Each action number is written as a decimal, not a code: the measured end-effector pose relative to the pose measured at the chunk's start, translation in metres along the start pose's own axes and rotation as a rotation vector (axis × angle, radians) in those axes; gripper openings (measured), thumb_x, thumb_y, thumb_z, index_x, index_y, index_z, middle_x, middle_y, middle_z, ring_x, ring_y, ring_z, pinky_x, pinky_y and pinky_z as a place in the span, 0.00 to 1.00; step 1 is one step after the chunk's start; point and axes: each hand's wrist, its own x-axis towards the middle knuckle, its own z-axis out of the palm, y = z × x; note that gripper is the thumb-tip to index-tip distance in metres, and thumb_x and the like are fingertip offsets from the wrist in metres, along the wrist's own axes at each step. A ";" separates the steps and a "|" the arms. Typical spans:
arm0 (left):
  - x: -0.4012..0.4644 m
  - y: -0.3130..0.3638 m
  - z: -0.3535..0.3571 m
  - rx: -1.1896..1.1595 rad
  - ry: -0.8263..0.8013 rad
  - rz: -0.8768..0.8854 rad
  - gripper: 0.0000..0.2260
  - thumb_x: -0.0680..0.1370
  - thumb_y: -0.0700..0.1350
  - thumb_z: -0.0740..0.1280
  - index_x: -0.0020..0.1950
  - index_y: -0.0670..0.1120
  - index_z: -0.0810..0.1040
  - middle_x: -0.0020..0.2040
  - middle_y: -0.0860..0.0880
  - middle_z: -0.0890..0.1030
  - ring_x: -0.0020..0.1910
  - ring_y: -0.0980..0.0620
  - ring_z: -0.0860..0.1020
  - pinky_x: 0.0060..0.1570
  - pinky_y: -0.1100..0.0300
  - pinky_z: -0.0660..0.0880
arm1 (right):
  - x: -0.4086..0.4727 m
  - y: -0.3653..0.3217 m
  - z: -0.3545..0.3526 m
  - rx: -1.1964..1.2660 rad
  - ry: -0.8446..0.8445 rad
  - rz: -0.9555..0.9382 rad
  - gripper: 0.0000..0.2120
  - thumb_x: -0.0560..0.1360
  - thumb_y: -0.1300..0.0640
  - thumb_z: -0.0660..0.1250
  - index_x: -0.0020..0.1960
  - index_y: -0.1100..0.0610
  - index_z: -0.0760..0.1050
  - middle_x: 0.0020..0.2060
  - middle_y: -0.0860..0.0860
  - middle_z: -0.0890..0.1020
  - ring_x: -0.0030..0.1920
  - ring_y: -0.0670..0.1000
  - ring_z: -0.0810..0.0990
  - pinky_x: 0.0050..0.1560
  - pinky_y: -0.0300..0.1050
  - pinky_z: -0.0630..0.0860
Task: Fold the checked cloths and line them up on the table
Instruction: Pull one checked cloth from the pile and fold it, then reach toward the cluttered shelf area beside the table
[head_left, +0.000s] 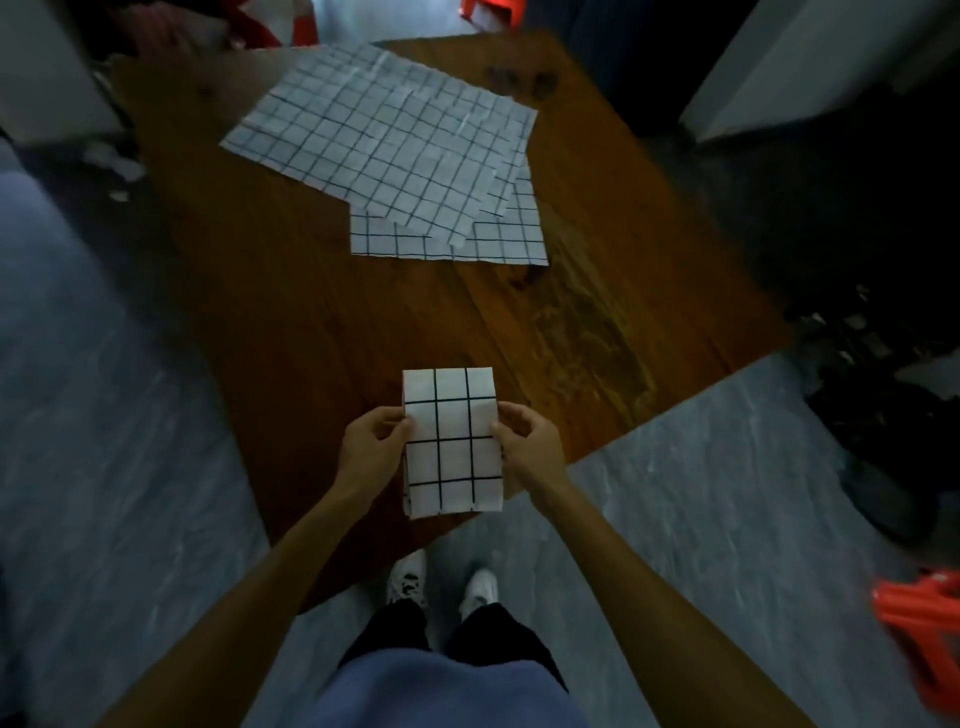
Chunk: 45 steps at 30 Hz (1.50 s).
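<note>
Left hand (375, 439) and right hand (524, 437) each pinch one long edge of a folded checked cloth (453, 441), thumbs on its upper face, fingers curled beneath. The cloth, a narrow white rectangle with a dark grid, is held over the near corner of the counter (291, 322). The counter is a brown wooden top with visible grain and a worn, paler patch on its right half. At its far end lie unfolded checked cloths: a large creased one (379, 135) spread on top, overlapping a second (514, 239) whose near edge and right corner show beneath it. Grey marbled floor (701, 467) surrounds the counter; the person's white shoes (480, 590) stand at its corner. An orange object (919, 629) sits at lower right; the room's dark edges are unclear.
</note>
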 end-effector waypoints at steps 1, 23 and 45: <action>0.007 -0.003 0.001 0.015 0.014 -0.019 0.09 0.79 0.44 0.63 0.59 0.47 0.75 0.53 0.50 0.77 0.51 0.52 0.78 0.46 0.53 0.79 | 0.010 0.002 0.002 -0.016 -0.021 -0.001 0.14 0.77 0.58 0.66 0.63 0.56 0.73 0.56 0.52 0.78 0.55 0.51 0.78 0.55 0.53 0.79; 0.034 -0.023 0.030 0.254 0.339 -0.230 0.13 0.78 0.43 0.65 0.62 0.45 0.73 0.55 0.46 0.76 0.47 0.50 0.78 0.38 0.55 0.80 | 0.086 0.026 0.006 -0.376 -0.143 -0.186 0.16 0.77 0.57 0.66 0.64 0.55 0.73 0.55 0.51 0.80 0.51 0.45 0.77 0.51 0.40 0.77; -0.058 0.113 -0.185 0.635 0.705 0.272 0.22 0.80 0.60 0.53 0.62 0.47 0.76 0.58 0.46 0.79 0.55 0.49 0.76 0.54 0.56 0.71 | -0.005 -0.204 0.113 -0.236 -0.557 -0.825 0.19 0.81 0.49 0.59 0.70 0.52 0.67 0.65 0.50 0.75 0.61 0.44 0.73 0.60 0.43 0.73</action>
